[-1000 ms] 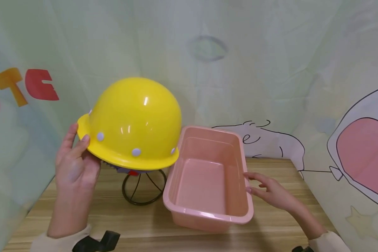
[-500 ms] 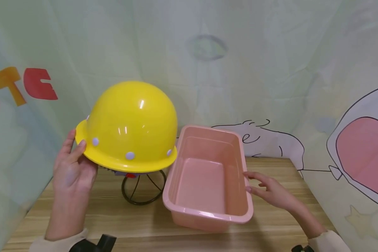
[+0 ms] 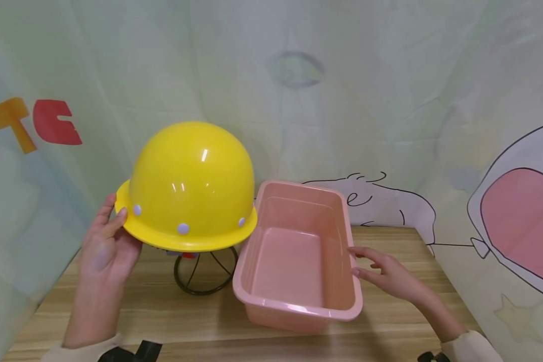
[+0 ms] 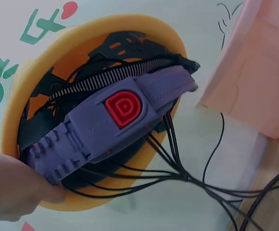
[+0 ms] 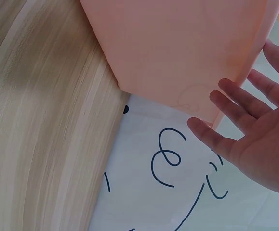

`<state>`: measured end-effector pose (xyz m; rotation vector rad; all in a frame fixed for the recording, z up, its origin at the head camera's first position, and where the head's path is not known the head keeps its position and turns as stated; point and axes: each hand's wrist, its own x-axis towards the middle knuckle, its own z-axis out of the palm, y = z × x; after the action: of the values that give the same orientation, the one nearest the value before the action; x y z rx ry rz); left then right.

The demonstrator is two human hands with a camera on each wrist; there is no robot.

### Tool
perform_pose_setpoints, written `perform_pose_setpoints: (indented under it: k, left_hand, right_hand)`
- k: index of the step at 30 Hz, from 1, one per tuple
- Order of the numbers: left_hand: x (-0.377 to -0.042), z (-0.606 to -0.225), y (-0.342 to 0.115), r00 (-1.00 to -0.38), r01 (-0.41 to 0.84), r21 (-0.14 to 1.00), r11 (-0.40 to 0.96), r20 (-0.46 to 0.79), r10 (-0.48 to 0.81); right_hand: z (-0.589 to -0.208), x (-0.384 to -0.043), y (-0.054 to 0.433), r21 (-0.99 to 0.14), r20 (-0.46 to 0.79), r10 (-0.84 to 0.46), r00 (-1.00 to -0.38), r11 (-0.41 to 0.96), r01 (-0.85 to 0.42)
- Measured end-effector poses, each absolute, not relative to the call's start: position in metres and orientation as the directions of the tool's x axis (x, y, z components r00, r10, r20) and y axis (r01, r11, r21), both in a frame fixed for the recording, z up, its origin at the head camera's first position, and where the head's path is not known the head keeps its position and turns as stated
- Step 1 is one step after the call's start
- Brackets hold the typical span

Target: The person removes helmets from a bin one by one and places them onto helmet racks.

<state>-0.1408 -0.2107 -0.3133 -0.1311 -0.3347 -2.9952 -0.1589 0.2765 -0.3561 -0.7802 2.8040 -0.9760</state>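
My left hand (image 3: 110, 249) grips the left brim of a yellow hard hat (image 3: 194, 186), thumb on top and fingers beneath. The hat is dome up, over a black wire stand (image 3: 205, 271) with a round base. In the left wrist view the hat's underside shows a purple-grey headband adjuster (image 4: 105, 120) with a red button (image 4: 123, 109), and the stand's wires (image 4: 187, 178) run up under it. Right of the hat, a pink plastic basin (image 3: 298, 314) stands on the table. The fingertips of my right hand (image 3: 386, 271) touch its right rim, fingers fairly straight.
The wood-grain table (image 3: 172, 322) ends at a printed fabric backdrop (image 3: 366, 100) behind and on both sides. The basin stands close beside the wire stand, and the hat's right brim overlaps the basin's left rim in the head view.
The hard hat has come down a little over the stand and tilted more level, with my left hand moving along. My right hand and the basin have stayed in place.
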Motion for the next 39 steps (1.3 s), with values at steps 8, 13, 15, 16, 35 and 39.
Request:
perform_pose_setpoints:
  k: [8, 13, 15, 16, 35, 39]
  left_hand:
    - [-0.143, -0.326, -0.217, -0.987, 0.112, 0.485, -0.867, 0.155, -0.041]
    - [-0.144, -0.329, -0.218, -0.991, 0.104, 0.57, -0.815, 0.129, -0.037]
    - [-0.145, -0.33, -0.219, -0.991, 0.101, 0.58, -0.808, 0.129, -0.031]
    - [-0.146, -0.331, -0.22, -0.991, 0.101, 0.586, -0.804, 0.127, -0.031]
    - [-0.148, -0.35, -0.226, -0.994, 0.079, 0.675, -0.733, 0.105, -0.011]
    - [-0.147, -0.35, -0.226, -0.993, 0.098, 0.676, -0.73, 0.118, -0.024]
  right_hand:
    - [-0.356, -0.158, 0.276, -0.605, 0.081, -0.48, -0.874, 0.673, -0.426]
    - [-0.355, -0.157, 0.276, -0.61, 0.082, -0.479, -0.874, 0.67, -0.424]
    - [-0.356, -0.158, 0.276, -0.606, 0.085, -0.481, -0.873, 0.67, -0.429]
    - [-0.356, -0.158, 0.276, -0.604, 0.088, -0.482, -0.872, 0.67, -0.431]
    - [-0.355, -0.156, 0.275, -0.605, 0.101, -0.486, -0.868, 0.663, -0.441]
    - [-0.354, -0.156, 0.274, -0.612, 0.092, -0.486, -0.869, 0.661, -0.435]
